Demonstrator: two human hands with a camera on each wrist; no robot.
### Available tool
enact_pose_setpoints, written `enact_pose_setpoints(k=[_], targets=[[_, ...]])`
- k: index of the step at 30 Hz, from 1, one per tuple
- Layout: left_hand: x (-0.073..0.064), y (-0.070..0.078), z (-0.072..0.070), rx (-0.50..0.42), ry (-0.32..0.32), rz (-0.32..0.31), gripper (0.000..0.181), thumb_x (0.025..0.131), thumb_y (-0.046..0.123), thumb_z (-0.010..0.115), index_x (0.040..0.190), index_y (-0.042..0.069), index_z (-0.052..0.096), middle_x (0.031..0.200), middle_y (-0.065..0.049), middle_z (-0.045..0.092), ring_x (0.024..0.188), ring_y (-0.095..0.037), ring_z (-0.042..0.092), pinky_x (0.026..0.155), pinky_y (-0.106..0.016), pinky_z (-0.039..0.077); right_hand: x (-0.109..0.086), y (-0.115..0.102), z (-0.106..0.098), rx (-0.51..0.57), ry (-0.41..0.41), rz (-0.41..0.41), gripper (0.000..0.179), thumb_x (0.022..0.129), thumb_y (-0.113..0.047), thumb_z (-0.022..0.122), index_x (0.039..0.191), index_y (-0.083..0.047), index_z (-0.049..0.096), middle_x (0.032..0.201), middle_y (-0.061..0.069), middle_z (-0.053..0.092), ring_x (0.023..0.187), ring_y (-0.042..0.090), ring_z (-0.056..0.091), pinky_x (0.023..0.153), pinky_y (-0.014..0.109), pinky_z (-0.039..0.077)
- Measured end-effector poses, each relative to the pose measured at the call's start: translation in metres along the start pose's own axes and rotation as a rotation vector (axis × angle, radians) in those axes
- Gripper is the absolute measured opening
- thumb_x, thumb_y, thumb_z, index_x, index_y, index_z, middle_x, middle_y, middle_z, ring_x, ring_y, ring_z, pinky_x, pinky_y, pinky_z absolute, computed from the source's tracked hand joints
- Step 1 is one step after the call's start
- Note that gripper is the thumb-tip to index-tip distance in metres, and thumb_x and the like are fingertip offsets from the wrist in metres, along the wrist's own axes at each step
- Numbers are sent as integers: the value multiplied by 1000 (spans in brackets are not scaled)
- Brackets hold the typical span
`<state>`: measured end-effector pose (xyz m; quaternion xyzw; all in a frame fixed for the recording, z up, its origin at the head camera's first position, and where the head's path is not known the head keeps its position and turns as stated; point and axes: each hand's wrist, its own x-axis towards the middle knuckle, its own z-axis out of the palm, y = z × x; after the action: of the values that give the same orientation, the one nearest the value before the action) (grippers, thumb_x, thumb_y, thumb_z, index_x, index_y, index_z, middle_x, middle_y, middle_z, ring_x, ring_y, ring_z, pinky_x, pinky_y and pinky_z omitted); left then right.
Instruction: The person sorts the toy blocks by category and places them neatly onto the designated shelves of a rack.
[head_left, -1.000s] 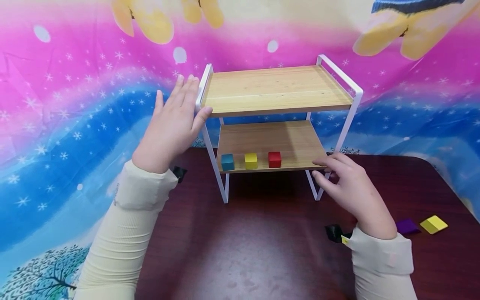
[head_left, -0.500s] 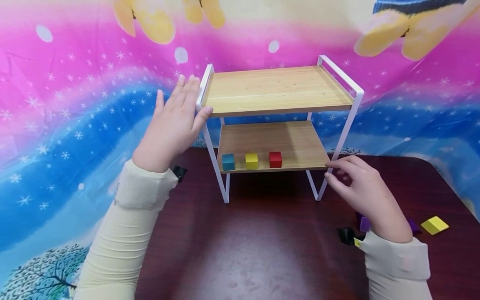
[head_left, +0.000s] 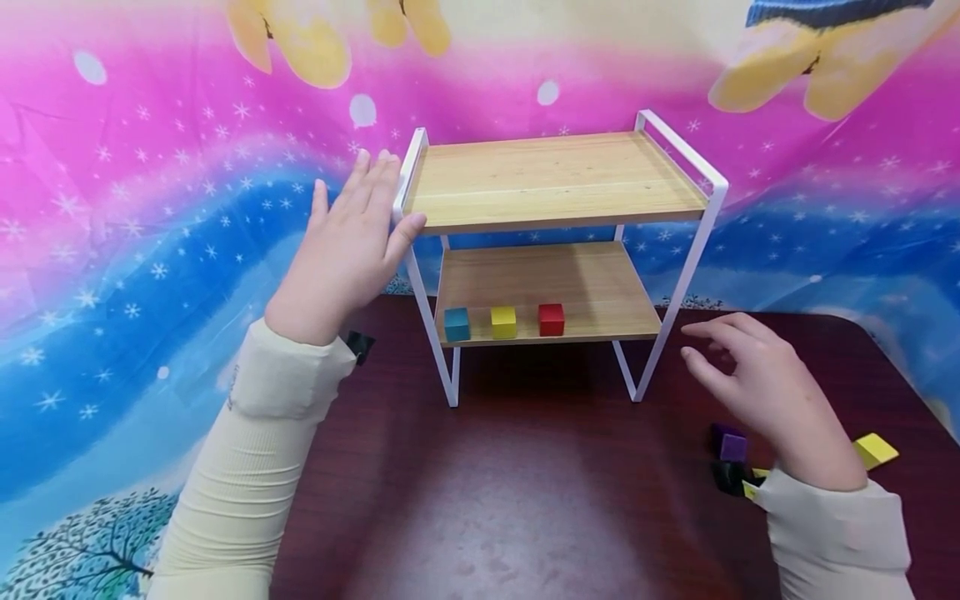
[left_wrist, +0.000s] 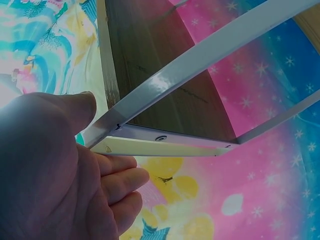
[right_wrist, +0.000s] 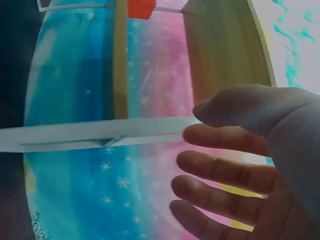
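Your left hand is straight-fingered against the left side of that two-tier, white-framed wooden shelf, and your right hand (kinda loose, slightly curved) hovers just right of it. A teal cube, yellow cube and red cube line its lower board's near edge.

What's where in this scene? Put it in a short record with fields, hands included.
Furniture: white-framed rack with two wooden shelves, on a dark table
Lower shelf: blue-green cube, yellow cube, red cube, apart in a row along the front edge, left to right
Left hand: at the upper left corner of the rack, fingers extended
Right hand: holding nothing, right of the rack and apart from it
Table, right side: purple block; yellow block, partly hidden by the right arm
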<state>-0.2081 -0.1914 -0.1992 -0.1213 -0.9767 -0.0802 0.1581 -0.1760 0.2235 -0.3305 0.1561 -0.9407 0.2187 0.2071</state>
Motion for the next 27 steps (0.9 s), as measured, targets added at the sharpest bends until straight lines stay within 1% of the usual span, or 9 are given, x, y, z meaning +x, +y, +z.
enact_pose_setpoints(k=[8, 15, 19, 22, 27], targets=[[-1, -1, 0, 4, 2, 1, 77, 106, 53, 35, 164, 17, 1, 170, -6, 8, 156, -20, -8, 121, -60, -8, -4, 24, 1, -25, -37, 61, 30, 94, -13, 71, 120, 1, 69, 115, 25, 61, 98, 41, 59, 80, 64, 48], [-2, -1, 1, 6, 2, -9, 77, 106, 52, 36, 165, 17, 1, 170, -7, 9, 156, -21, -7, 121, -60, -8, -4, 43, -2, -61, -72, 51, 28, 94, -14, 70, 118, 2, 69, 114, 25, 61, 96, 41, 60, 77, 63, 48], [-2, 0, 2, 6, 13, -9, 77, 106, 52, 38, 165, 17, 2, 170, -7, 10, 156, -21, -6, 121, -60, -7, -4, 54, -4, -72, -84, 56, 28, 95, -14, 69, 117, 2, 69, 114, 25, 61, 95, 41, 60, 76, 63, 48], [-1, 0, 3, 5, 21, -4, 77, 106, 52, 37, 165, 17, 2, 170, -6, 9, 156, -21, -6, 121, -60, -7, -6, 64, -4, -70, -107, 86, 29, 96, -15, 68, 118, 3, 68, 114, 27, 59, 95, 42, 59, 76, 64, 47], [0, 0, 2, 6, 24, -1, 76, 106, 53, 36, 165, 17, 2, 170, -6, 9, 156, -20, -7, 121, -59, -8, -10, 79, -4, -99, -135, 145, 31, 96, -15, 69, 117, 7, 65, 115, 32, 57, 95, 47, 59, 76, 67, 47]])
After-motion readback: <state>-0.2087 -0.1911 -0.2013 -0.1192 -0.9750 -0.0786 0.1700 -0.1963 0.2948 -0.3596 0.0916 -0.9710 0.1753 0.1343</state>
